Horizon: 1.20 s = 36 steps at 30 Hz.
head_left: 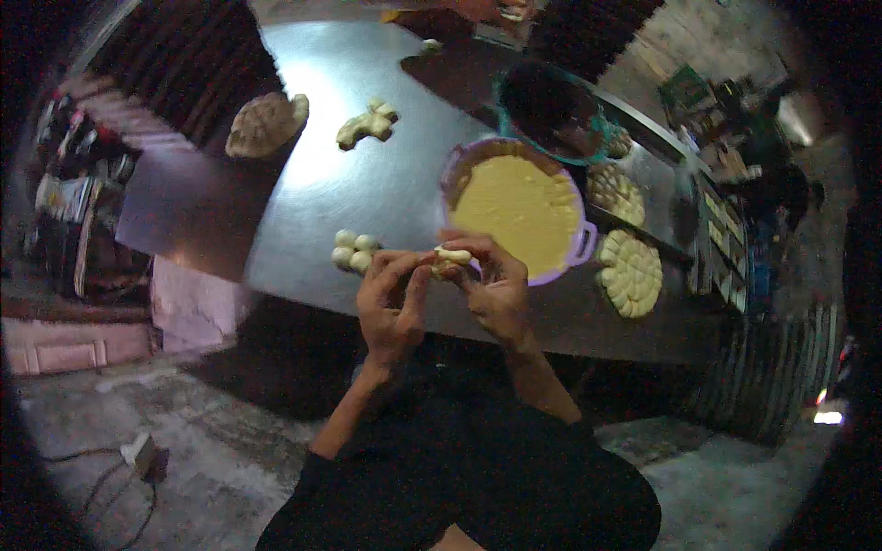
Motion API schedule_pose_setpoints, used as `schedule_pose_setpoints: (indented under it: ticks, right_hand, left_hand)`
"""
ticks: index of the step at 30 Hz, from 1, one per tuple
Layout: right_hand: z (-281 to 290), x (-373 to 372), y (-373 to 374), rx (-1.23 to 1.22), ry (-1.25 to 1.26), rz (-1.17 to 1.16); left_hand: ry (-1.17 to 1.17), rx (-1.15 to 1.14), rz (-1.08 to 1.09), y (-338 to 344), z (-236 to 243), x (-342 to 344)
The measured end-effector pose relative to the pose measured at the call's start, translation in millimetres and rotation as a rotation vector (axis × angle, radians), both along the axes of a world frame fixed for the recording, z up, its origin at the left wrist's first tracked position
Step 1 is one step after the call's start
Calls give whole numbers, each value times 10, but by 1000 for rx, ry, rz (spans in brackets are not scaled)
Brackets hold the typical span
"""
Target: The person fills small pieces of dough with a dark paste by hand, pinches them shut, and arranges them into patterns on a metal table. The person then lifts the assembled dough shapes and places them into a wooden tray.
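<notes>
Above the table's near edge, both my hands meet at a small piece of pale dough (452, 255). My right hand (496, 289) pinches it from the right, and the fingertips of my left hand (393, 298) press at its left end. Fingers cover part of the dough. Just beyond my left hand sits a small cluster of round white dough balls (344, 239). Beyond my right hand stands a purple basin (585, 241) with handles, holding a smooth yellow paste. To its right lies a round, flat group of pale dough pieces (631, 274) pressed together.
On the metal table (303, 216), irregular dough lumps (367, 124) lie farther back, with a brownish mound (265, 126) at the left edge. A teal-rimmed dark basin (503, 115) and another dough group (617, 195) stand beyond the purple basin. Another person's hand (501, 9) shows at the far side.
</notes>
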State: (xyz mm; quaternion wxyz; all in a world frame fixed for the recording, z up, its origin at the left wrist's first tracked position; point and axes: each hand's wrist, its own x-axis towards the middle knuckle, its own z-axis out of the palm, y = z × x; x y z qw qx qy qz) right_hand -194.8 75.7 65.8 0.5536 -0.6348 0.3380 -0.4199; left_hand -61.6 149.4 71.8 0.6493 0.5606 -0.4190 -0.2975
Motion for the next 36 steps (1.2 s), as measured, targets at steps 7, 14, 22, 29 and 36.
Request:
schedule_pose_setpoints:
  ticks: [7,14,22,29,36]
  right_hand:
    - [245,-456,70,341,-434,-26]
    - [524,-96,-126,383,-485,3]
    - [248,82,-1556,316,-282,-51]
    - [-402,-265,-3517,-158,1084,-207]
    - [-939,-372,-3746,330,812,-270]
  left_hand:
    - [-686,-841,-285,-560,344,-339]
    - [306,-699,-336,-960,-223,-517]
    - [359,-223,-369,-1658,-292,22]
    - [473,185,-481,-1975,-584,692]
    - [488,235,-522,-2356,-735,912]
